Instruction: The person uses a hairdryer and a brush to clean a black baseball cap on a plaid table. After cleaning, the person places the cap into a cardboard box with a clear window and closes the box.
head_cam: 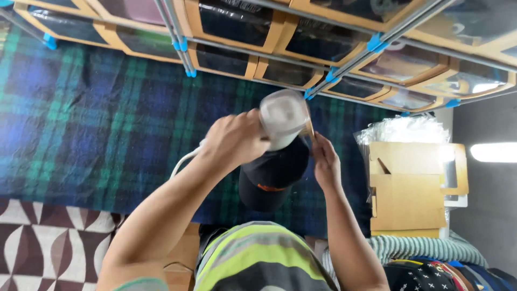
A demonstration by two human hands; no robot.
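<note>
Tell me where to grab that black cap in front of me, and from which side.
Probably by the black cap's crown side, coming from the right: the left hand with the white handheld steamer covers its top left, and the right hand already pinches the right edge. The brim points toward the body, away from the steamer head.

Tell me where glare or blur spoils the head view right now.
Head view: a ceiling light at the right edge blows out white, washing the cardboard box beside it; the white handheld appliance in the left hand is bright and soft with motion blur; the right hand and black cap read clearly; shelf box windows show reflections.
</note>
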